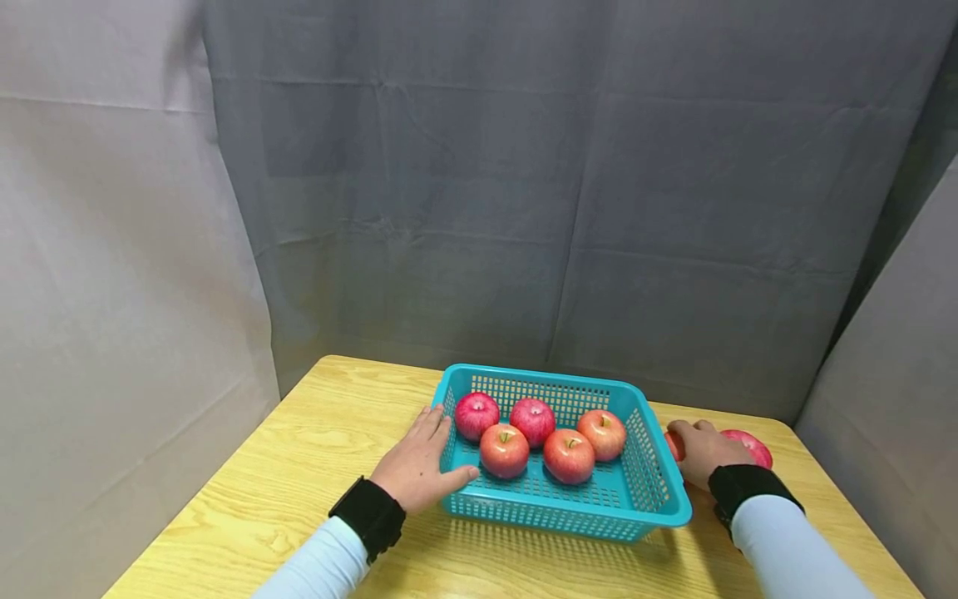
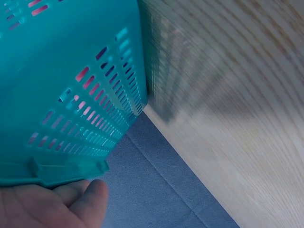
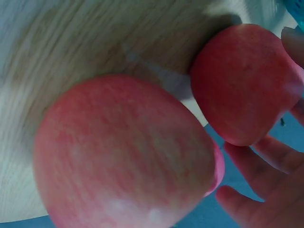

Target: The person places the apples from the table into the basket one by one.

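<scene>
My left hand (image 1: 419,467) rests on the left rim of a turquoise plastic basket (image 1: 554,517), its fingers stretched along the rim and its thumb spread over the front corner. In the left wrist view its fingertips (image 2: 90,202) lie right at the basket's rim. Several red apples (image 1: 505,451) sit inside the basket. Just right of the basket, my right hand (image 1: 707,453) holds a red apple (image 3: 242,85) between thumb and fingers, close over the table. Another apple (image 3: 123,156) lies beside that hand, large in the right wrist view, with a pinker one (image 3: 219,171) partly hidden behind it.
The basket stands on a light wooden table (image 1: 337,424) near its back edge. A grey cloth (image 1: 464,208) hangs behind the table, with paler cloths (image 1: 112,291) at the sides.
</scene>
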{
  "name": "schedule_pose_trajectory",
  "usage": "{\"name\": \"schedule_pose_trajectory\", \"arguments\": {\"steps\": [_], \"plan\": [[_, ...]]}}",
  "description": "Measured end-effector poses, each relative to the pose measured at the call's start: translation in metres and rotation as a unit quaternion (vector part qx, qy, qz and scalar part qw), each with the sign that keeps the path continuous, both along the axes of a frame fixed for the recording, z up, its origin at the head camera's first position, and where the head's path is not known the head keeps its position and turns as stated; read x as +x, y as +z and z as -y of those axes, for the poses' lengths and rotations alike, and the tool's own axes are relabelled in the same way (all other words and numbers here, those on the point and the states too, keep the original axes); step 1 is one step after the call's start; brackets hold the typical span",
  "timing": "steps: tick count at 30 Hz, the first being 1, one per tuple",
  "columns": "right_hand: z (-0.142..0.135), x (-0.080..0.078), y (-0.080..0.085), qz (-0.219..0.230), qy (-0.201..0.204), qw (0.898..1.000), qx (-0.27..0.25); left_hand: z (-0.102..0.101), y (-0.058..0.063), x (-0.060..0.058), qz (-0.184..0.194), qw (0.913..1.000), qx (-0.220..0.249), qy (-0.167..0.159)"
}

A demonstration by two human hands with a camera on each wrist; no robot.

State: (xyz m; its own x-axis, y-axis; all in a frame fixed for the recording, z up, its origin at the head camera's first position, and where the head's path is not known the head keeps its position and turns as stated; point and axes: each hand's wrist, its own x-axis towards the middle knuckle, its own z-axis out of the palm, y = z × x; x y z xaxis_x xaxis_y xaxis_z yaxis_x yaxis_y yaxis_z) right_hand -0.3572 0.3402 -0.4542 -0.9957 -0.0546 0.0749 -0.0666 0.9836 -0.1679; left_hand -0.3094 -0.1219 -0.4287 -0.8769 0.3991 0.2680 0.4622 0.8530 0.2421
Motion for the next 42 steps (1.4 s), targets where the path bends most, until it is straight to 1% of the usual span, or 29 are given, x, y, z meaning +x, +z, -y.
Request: {"name": "schedule_pose_trajectory", "arguments": {"steps": [7,12,18,22,24,29,31,34,37,42], "plan": [[-0.001,0.006,0.001,-0.001,-0.003,1.0,0.002,-0.001,-0.001,0.0,0.007,1.0,-0.004,0.001],[-0.001,0.008,0.002,-0.014,-0.002,1.0,0.013,0.0,-0.001,0.0,0.008,1.0,-0.003,0.004],[0.001,0.013,0.011,-0.03,-0.009,1.0,-0.003,-0.001,0.0,-0.001,0.007,1.0,0.0,0.004],[0.002,0.016,0.02,-0.056,-0.009,0.998,-0.015,-0.002,0.001,-0.002,0.004,1.0,0.0,0.003],[0.002,0.018,0.025,-0.06,-0.013,0.998,-0.02,-0.001,0.0,-0.002,0.002,1.0,0.001,0.002],[0.004,0.028,0.037,-0.04,-0.031,0.998,-0.042,0.0,-0.002,0.001,0.005,1.0,0.003,0.0],[0.005,0.032,0.043,-0.04,-0.032,0.998,-0.049,0.0,-0.003,0.001,0.007,1.0,0.001,0.0],[0.005,0.037,0.053,-0.053,-0.026,0.997,-0.054,0.0,-0.004,0.001,0.007,1.0,-0.003,0.002],[0.003,0.041,0.064,-0.073,-0.025,0.996,-0.054,0.0,-0.002,0.001,-0.001,1.0,0.004,-0.002],[0.005,0.047,0.078,-0.09,-0.019,0.995,-0.05,0.0,-0.002,0.0,-0.005,1.0,0.006,-0.002]]}}
